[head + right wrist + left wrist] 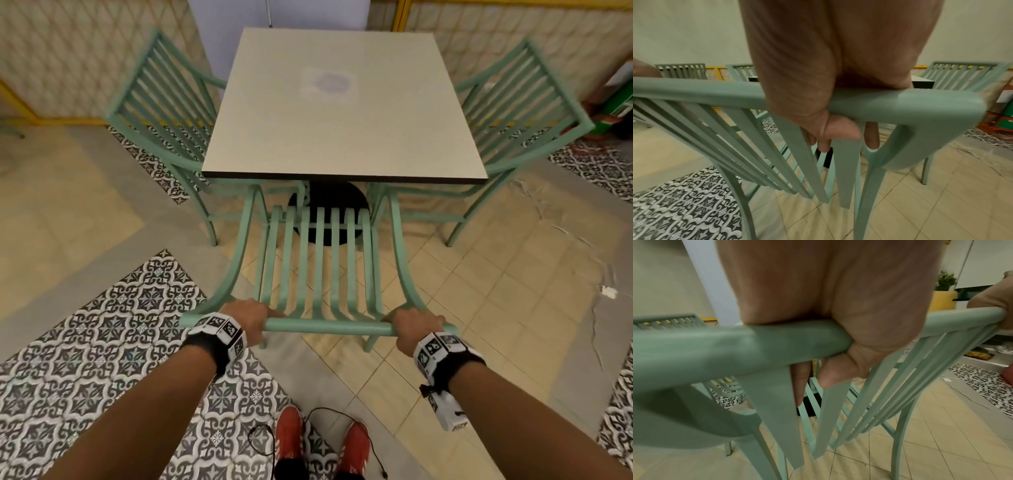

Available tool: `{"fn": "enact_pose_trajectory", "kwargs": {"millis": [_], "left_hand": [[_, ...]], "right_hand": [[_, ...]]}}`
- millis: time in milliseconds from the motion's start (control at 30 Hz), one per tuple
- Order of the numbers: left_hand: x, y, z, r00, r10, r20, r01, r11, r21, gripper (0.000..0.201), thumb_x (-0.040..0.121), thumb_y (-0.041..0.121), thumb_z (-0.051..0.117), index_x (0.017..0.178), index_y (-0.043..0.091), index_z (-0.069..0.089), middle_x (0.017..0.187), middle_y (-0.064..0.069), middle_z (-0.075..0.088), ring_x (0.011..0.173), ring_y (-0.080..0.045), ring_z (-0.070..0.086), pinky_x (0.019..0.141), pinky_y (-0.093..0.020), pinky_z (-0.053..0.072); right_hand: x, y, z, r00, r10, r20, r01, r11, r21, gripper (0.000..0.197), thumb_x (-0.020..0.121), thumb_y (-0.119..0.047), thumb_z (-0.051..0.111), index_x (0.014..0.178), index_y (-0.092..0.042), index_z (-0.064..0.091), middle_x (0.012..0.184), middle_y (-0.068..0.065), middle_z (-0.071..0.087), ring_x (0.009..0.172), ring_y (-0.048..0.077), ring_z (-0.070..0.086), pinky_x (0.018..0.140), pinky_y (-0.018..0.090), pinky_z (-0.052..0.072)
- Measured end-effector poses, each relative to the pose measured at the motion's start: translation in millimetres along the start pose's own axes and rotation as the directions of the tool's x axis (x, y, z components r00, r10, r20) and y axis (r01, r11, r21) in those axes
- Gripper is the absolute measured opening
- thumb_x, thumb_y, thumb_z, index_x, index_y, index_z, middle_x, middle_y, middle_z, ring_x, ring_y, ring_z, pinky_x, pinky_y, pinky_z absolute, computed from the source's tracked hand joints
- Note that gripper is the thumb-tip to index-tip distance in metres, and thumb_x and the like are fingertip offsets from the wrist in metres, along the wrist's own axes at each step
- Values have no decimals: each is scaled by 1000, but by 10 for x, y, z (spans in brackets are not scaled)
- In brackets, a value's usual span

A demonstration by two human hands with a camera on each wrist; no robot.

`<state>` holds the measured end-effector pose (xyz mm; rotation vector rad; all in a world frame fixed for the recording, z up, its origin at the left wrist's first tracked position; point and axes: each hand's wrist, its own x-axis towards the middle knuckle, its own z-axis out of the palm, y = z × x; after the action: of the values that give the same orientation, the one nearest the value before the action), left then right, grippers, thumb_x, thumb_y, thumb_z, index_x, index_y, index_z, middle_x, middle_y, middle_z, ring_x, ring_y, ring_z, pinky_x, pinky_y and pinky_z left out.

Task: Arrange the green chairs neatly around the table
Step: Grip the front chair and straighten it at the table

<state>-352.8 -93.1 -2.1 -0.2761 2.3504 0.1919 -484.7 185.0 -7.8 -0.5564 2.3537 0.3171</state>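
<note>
A square pale table (pixel 344 113) on a black round base stands ahead of me. The near green chair (pixel 322 260) faces it, its seat front under the table's near edge. My left hand (pixel 251 320) grips the left part of this chair's top rail (pixel 715 344), fingers curled under it. My right hand (pixel 416 323) grips the right end of the same rail (pixel 910 104) beside its rounded corner. A second green chair (pixel 164 113) stands at the table's left side and a third (pixel 524 106) at its right side, both pushed in.
Padded walls with yellow trim run behind the table. Patterned black-and-white tiles (pixel 113 342) lie at my lower left, beige tiles on the right. My red shoes (pixel 322 442) and a thin black cable are below. A red and green object (pixel 616 113) sits at the far right.
</note>
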Motion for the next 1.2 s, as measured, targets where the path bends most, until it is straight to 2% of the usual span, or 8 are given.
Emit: {"fn": "enact_pose_trajectory", "kwargs": {"millis": [100,400,533,600,800,967,1067,1200], "left_hand": [[-23,-7,78,1000,-4,12,4,1000,-27,51,87,22,56,124,57,50,94,10,64,80,-13,64,80,-33,58],[249,-45,-157,998,-8,55,11,998,-56,51,81,28,53,118,64,49,97,8,67,83,-18,66,82,-38,57],[253,-22,-287,999,-33,28,34,998,-47,50,80,21,62,124,43,56,96,6,65,85,-18,64,83,-36,56],[195,-39,-340,997,-69,-22,68,997,-40,49,81,16,59,125,36,58,98,4,64,90,-20,64,86,-36,55],[151,-103,-212,997,-71,7,71,997,-6,60,82,19,58,133,50,47,101,4,67,90,-21,65,83,-34,55],[189,0,-156,998,-47,41,48,998,-28,62,79,19,61,133,47,48,105,3,66,92,-21,65,85,-36,55],[217,136,-162,1000,-25,13,26,999,-43,47,82,19,56,127,33,55,110,-2,62,99,-25,63,89,-39,53],[213,67,-121,1000,-6,7,6,1000,-18,59,81,19,57,135,40,48,112,0,62,99,-23,63,87,-36,53]], "right_hand": [[-37,16,117,1000,-7,12,8,999,-34,45,85,-10,49,121,-37,57,99,-4,61,91,21,57,100,60,37],[296,119,-177,998,-56,38,56,998,-23,51,83,-10,49,120,-44,55,103,-7,61,100,21,58,102,65,33],[280,92,-382,999,-33,35,33,999,-24,47,84,-9,51,120,-40,57,99,-4,58,98,23,58,101,63,36],[238,25,-411,1000,-2,20,2,1000,-22,43,84,-9,51,119,-32,59,102,-1,59,99,26,59,99,63,38],[221,-116,-217,1000,17,23,-15,998,-62,39,84,-8,51,119,-24,59,109,2,59,104,28,58,100,66,36],[215,55,-225,1000,-24,20,25,999,-31,50,83,-6,49,120,-38,57,108,-3,60,102,25,59,98,64,37],[225,213,-342,1000,10,13,-10,999,-45,49,84,-9,51,121,-40,56,108,-3,62,102,25,60,97,60,39],[170,126,-283,999,24,28,-23,999,-42,49,84,-9,49,123,-38,56,111,-1,61,105,27,58,98,60,38]]}}
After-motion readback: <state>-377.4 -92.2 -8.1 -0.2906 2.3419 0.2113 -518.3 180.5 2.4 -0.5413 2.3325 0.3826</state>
